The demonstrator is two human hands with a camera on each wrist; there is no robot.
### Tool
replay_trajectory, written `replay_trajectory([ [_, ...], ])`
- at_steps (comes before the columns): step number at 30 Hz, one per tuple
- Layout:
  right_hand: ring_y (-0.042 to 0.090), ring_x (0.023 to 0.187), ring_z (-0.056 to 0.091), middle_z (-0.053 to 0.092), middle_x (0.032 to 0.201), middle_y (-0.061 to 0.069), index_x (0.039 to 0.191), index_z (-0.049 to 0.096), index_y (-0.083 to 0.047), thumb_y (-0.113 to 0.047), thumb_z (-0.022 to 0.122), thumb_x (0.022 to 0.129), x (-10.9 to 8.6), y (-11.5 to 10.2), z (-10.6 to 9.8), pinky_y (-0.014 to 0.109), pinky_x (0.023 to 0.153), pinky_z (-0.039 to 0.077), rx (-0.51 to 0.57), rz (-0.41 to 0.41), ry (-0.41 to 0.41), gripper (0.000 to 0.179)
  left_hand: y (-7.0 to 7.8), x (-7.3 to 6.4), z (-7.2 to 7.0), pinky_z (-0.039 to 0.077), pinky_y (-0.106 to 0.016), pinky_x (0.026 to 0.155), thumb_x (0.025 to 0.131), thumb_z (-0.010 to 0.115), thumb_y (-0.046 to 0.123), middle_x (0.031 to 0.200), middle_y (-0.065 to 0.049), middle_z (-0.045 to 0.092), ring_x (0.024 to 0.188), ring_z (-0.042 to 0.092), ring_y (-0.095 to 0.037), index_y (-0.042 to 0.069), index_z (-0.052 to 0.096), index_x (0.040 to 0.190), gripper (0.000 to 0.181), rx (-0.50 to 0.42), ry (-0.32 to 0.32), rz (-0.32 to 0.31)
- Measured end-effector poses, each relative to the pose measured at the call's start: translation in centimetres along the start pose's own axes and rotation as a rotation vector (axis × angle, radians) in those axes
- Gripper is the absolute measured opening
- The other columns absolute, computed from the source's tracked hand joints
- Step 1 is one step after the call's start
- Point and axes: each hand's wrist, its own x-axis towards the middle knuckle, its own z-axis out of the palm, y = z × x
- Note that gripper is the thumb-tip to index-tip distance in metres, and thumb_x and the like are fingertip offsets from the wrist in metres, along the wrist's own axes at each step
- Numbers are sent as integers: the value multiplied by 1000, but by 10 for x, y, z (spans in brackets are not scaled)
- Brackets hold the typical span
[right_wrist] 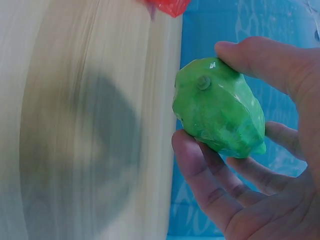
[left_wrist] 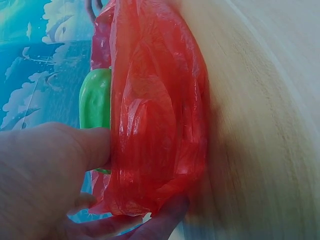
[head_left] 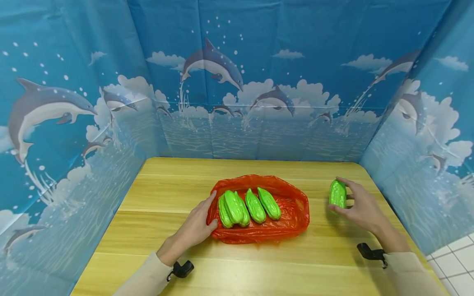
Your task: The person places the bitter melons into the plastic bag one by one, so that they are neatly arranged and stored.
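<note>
A red plastic bag [head_left: 292, 205] lies spread open on the table, its rim standing up. Inside it several shiny green bitter melons [head_left: 255, 206] lie side by side, those at the left stacked on each other. My left hand [head_left: 196, 222] grips the bag's left end, thumb at the rim and fingers around the outside. The left wrist view shows the bag's wall hiding most of a melon [left_wrist: 95, 100]. Off to the right of the bag, my right hand [head_left: 364, 207] holds another bitter melon [right_wrist: 220, 107] between thumb and fingers, raised above the table.
The pale wooden table [head_left: 166, 181] has rounded far corners. Blue dolphin-print sheeting [head_left: 237, 135] hangs behind it and along both sides. White floor tiles [head_left: 459, 259] show at the lower right. Each wrist carries a black camera mount [head_left: 183, 269].
</note>
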Motion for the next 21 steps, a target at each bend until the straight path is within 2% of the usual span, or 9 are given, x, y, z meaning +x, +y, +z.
replay_trajectory([
  [3,69,122,72,47,168,45,178,38,2,-27,100,95,1,-8,1,42,75,74,14,-13,-9,107,0,0,0,48,-68,134,107,78,8,181,-29,47,165,52,-52,7,29,186,93,-5,1,-2],
  [6,68,122,73,47,167,44,179,38,1,-24,100,95,2,-17,2,34,72,73,24,-22,-18,106,0,0,-1,49,-68,133,107,78,8,181,-29,48,165,52,-52,7,29,185,93,-6,1,-2],
  [16,64,124,75,48,170,41,179,41,-3,-25,99,96,6,-36,3,39,75,74,-10,-38,-33,104,2,0,-1,50,-68,132,106,77,7,181,-28,49,164,54,-51,7,30,185,92,-7,-1,4],
  [21,62,125,75,49,170,39,179,43,-6,-25,98,96,7,-44,4,42,78,74,5,-49,-40,101,2,1,-2,51,-67,132,106,77,7,180,-27,49,164,54,-51,8,31,185,91,-11,-1,3],
])
